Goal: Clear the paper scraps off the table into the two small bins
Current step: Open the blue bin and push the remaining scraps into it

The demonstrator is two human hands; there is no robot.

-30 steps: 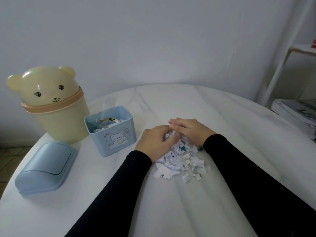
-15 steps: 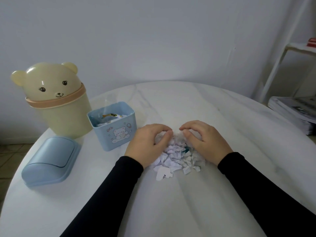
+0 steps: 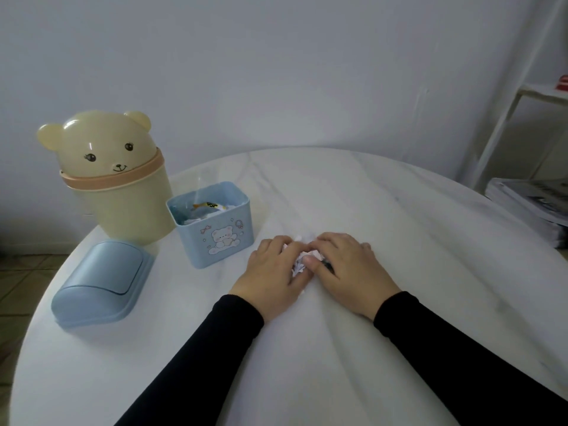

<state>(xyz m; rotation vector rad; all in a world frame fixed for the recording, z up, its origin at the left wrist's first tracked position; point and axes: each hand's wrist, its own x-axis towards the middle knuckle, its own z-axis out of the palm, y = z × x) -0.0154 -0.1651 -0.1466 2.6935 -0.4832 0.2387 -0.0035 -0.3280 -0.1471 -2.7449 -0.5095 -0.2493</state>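
A heap of white paper scraps (image 3: 299,265) lies on the white marble table (image 3: 353,195), almost wholly covered by my two hands. My left hand (image 3: 270,276) cups the heap from the left with curled fingers. My right hand (image 3: 349,270) cups it from the right, thumb pressed against the scraps. Only a small patch of paper shows between the hands. The open blue square bin (image 3: 215,235) with a bear picture stands just left of my hands and holds some scraps. Behind it stands the yellow bear-shaped bin (image 3: 120,192), lid closed.
The blue bin's lid (image 3: 103,282) lies flat on the table at the left front. A stack of magazines (image 3: 531,207) and a white shelf frame (image 3: 504,118) stand off the table's right side. A wall rises behind the table.
Both hands have drawn together over the spread scraps, gathering them into one tight heap that is now nearly hidden between the palms. The camera view has also shifted.
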